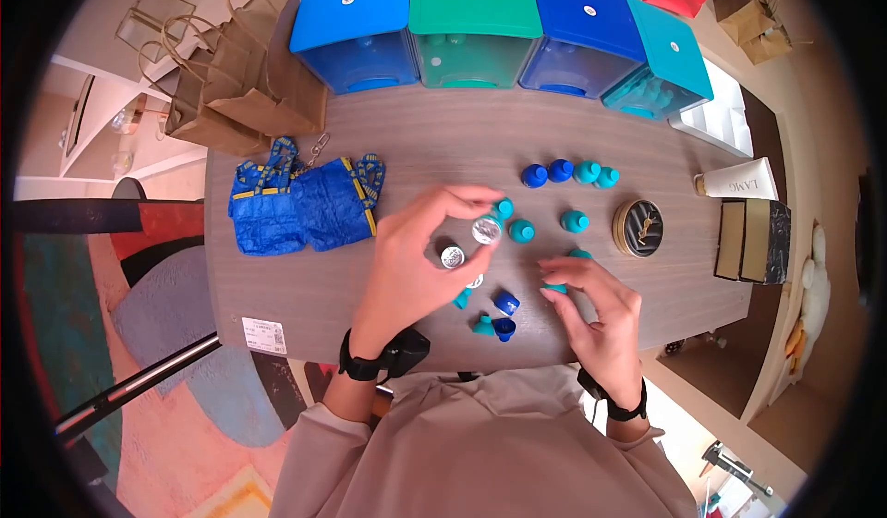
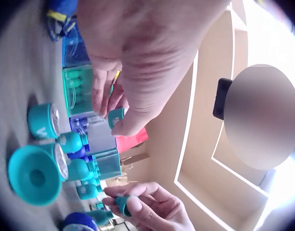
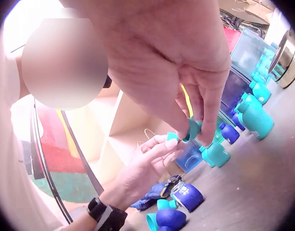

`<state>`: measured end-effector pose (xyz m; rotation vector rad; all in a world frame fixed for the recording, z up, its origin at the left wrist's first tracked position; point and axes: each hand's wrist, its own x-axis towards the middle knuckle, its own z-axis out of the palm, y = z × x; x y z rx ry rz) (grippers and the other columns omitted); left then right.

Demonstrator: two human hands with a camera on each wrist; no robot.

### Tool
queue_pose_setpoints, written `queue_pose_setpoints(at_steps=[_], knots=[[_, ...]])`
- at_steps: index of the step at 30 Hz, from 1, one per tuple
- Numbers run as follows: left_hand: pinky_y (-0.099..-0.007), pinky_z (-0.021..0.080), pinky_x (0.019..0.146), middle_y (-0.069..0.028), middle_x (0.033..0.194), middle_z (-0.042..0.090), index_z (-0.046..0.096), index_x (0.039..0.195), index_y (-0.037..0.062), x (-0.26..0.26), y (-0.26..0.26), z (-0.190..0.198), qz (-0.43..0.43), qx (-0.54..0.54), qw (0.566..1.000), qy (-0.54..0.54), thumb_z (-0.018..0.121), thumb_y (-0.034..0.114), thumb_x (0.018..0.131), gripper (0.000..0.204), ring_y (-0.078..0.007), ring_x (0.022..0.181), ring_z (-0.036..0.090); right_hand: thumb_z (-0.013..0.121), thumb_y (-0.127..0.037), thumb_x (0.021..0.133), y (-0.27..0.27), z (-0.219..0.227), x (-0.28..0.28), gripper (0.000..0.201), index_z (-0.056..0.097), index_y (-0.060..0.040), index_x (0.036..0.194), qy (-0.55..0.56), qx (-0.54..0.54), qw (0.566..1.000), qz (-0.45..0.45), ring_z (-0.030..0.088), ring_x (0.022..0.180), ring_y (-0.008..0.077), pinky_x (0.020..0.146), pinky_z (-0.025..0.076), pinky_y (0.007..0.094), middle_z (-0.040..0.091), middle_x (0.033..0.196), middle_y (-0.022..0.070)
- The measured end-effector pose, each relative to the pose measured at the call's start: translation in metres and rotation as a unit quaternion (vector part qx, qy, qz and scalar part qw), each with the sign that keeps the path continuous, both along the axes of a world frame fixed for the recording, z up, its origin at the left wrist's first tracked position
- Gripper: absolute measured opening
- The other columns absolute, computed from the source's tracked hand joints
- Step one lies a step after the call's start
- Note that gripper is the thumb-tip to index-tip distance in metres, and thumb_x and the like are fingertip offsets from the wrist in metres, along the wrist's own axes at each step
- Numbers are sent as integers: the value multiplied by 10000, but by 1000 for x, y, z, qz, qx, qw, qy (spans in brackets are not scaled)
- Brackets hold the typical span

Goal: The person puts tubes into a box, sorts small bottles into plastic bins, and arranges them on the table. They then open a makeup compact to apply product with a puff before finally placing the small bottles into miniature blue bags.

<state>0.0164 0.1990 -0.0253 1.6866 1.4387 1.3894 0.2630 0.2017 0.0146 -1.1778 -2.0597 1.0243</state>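
Observation:
My left hand [image 1: 402,255] pinches a small teal cup [image 1: 486,230] between thumb and fingers, its silvery round face turned up. In my right hand [image 1: 605,310], thumb and fingertips hold a teal bottle top [image 3: 192,130], which looks hollow from below. The two hands are apart above the table. Under the left hand stands another silver-faced cup [image 1: 452,257]. Close by lie a loose teal top [image 2: 36,175], a blue cup [image 1: 506,303] and a hollow blue top [image 1: 504,329]. Teal bottles [image 1: 522,231] stand just beyond the hands.
A row of blue and teal bottles [image 1: 560,170] stands farther back. Coloured bins [image 1: 476,0] line the table's far edge. Blue bags [image 1: 305,213] lie left, near paper bags [image 1: 268,74]. A round black case [image 1: 638,229], a white tube [image 1: 739,181] and a box [image 1: 753,241] stand right.

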Motion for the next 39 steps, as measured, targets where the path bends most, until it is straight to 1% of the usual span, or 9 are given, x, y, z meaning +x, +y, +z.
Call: queue_pose_setpoints(at_steps=[2,6,9,16,19,24,31,37,39], knots=[[-354,634,978,-219,1254,796,669,1051,-4,4,-3,-6,-77,-26,989,-120,848,-122,809,322,-256,1150,795,793,107,901,1,0,-4,204,735,34,1082,29,-22,999,-26,768,943,303,772,629,367,769,1099,160],[-367,643,967,-226,1226,804,703,1081,-12,5,-5,-15,-119,-35,979,-163,856,-118,817,323,-274,1138,802,795,134,900,5,8,-7,195,752,49,1069,99,-111,987,-64,775,980,195,795,658,307,775,1111,140],[-362,647,940,-192,1193,816,748,1101,-13,2,-5,-15,-128,-5,982,-141,880,-93,809,331,-256,1097,811,807,153,887,12,6,-15,249,773,55,1113,149,-100,981,-67,770,1015,170,811,665,288,765,1151,132],[-337,641,899,-153,1161,824,788,1143,-3,7,-8,-12,-111,-39,973,-200,907,-52,791,374,-235,1056,815,820,140,886,21,9,-37,341,791,49,1213,191,-89,976,-48,773,1020,176,864,673,300,750,1202,143],[-358,651,898,-163,1189,814,749,1172,-17,5,-9,-17,-107,-12,979,-175,879,-68,822,377,-267,1042,824,838,126,865,23,12,-38,378,789,50,1231,121,-33,992,-20,773,1016,190,849,662,309,755,1199,149],[-386,642,935,-167,1189,812,765,1168,-4,1,-8,-15,-112,7,984,-138,889,-64,792,400,-302,1055,815,870,102,817,20,19,-41,320,806,34,1123,50,85,995,10,772,960,243,810,627,341,769,1136,151],[-350,630,842,-115,1086,829,844,1135,30,5,-8,-14,-91,29,986,-136,927,-27,779,370,-263,957,804,884,83,815,19,19,-39,284,800,33,1082,52,95,994,18,768,972,255,841,622,345,775,1127,152],[-339,589,769,-98,1075,820,877,1114,72,6,-7,-10,-100,67,986,-120,955,11,733,394,-223,882,743,869,53,873,21,-1,-22,223,783,23,1077,195,-59,978,36,729,1069,207,911,600,339,744,1189,140],[-351,585,802,-87,1092,809,887,1114,95,4,-7,-7,-104,63,987,-106,953,20,700,426,-227,925,734,861,13,918,21,-8,-20,308,723,21,1193,321,-210,922,47,681,1178,185,993,579,343,688,1274,122]])
